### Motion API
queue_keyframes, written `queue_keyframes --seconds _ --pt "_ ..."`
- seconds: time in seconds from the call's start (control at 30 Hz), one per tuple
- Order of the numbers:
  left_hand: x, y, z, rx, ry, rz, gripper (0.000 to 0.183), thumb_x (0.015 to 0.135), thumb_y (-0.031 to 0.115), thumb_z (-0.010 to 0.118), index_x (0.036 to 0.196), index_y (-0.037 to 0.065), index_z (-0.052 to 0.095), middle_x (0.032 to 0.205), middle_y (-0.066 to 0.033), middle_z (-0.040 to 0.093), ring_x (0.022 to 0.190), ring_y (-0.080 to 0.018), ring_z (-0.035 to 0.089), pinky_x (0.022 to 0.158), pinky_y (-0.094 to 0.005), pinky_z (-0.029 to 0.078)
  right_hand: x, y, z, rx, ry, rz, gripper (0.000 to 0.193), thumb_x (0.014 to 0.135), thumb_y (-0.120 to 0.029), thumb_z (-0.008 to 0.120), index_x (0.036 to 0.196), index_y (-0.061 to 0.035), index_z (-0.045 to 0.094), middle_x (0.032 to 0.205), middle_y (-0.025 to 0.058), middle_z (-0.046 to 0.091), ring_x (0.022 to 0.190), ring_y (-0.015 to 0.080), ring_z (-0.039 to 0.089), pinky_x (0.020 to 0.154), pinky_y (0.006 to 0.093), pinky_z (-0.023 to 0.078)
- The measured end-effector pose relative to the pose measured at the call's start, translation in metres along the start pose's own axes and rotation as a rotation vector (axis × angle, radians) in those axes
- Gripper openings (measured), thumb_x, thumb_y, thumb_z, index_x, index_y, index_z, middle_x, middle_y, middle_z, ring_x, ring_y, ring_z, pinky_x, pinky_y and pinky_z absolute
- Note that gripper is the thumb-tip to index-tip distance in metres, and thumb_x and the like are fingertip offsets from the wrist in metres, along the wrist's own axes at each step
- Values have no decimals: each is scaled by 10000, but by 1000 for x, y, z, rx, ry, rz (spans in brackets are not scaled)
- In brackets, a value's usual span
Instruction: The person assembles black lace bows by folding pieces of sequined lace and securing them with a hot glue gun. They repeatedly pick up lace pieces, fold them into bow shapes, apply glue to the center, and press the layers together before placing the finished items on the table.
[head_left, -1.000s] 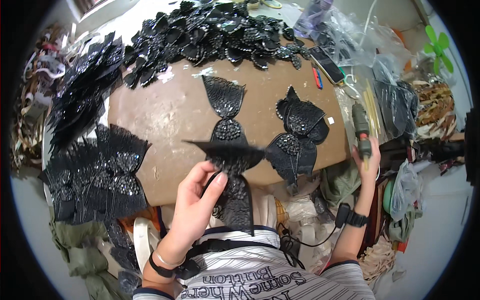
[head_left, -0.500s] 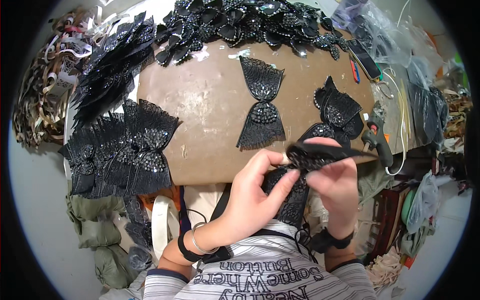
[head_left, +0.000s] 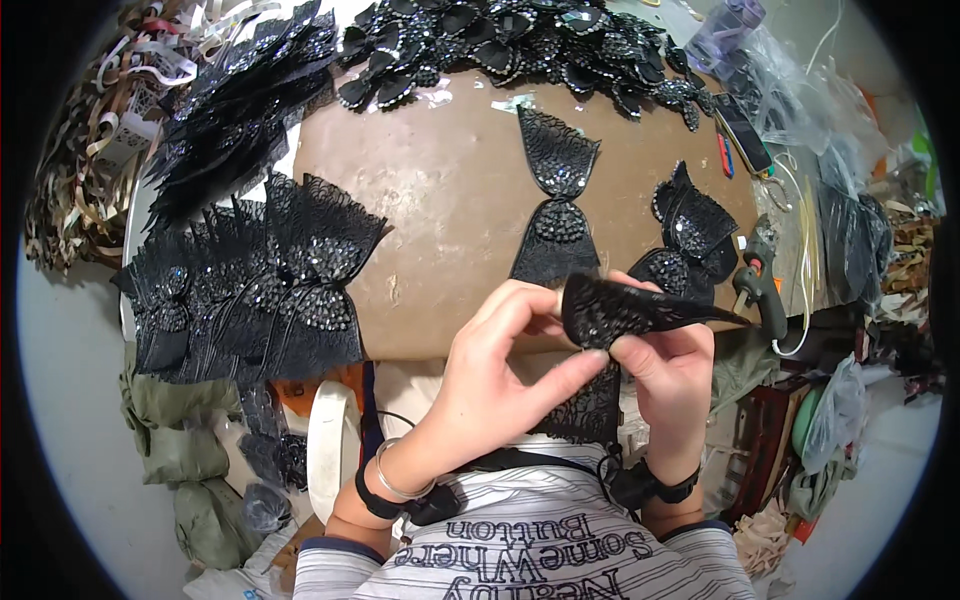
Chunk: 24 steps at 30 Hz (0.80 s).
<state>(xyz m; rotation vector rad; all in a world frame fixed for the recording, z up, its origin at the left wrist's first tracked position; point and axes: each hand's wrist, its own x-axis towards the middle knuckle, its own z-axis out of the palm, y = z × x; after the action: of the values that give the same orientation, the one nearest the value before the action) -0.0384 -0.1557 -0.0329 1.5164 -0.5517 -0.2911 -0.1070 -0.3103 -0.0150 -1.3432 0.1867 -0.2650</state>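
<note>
The glue gun (head_left: 770, 300) has been laid at three o'clock, freeing the right hand (head_left: 670, 388); the black bow (head_left: 592, 315), inward toward four, is now pinched by that hand's fingers and those of the left hand (head_left: 488, 378).

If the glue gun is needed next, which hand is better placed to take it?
Probably the right hand: the glue gun lies to its right, while the left hand is farther away. Both hands hold the black beaded lace piece.
</note>
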Motion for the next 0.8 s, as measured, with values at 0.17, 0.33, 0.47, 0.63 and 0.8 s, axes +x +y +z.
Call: queue_keyframes --seconds 0.17,0.33,0.47,0.63,0.8 --pt "-12 -8 3 -198 84 -32 206 727 40 753 858 2 599 833 -62 599 736 -146 578 679 -262 477 -2 4 2 243 -53 175 446 790 81 674 1207 106 517 1162 151 604 1032 183 599 944 306 468" --pt "-15 -7 -1 -4 110 50 192 700 -4 738 832 9 598 801 -60 599 695 -140 562 637 -249 475 -4 4 4 195 -51 252 376 773 78 667 1130 97 552 1106 123 618 1010 175 602 923 305 480" --pt "-16 -3 1 92 187 124 226 675 -23 743 848 13 602 810 -67 600 697 -158 580 640 -262 487 -15 11 22 -190 175 1 285 760 59 681 1034 82 603 953 91 621 987 192 606 874 310 495" --pt "-15 -3 -10 -51 174 253 337 639 -14 763 935 27 607 868 -94 601 786 -225 612 687 -311 510 -7 3 14 -470 -24 -382 211 712 -36 739 902 12 660 905 141 640 865 262 667 780 348 549" --pt "-15 -19 -30 162 -17 625 264 647 56 786 836 47 603 908 -90 568 810 -235 598 728 -362 549 -12 4 11 -570 -152 -561 217 701 -45 751 887 22 663 967 147 629 888 305 671 781 381 566"
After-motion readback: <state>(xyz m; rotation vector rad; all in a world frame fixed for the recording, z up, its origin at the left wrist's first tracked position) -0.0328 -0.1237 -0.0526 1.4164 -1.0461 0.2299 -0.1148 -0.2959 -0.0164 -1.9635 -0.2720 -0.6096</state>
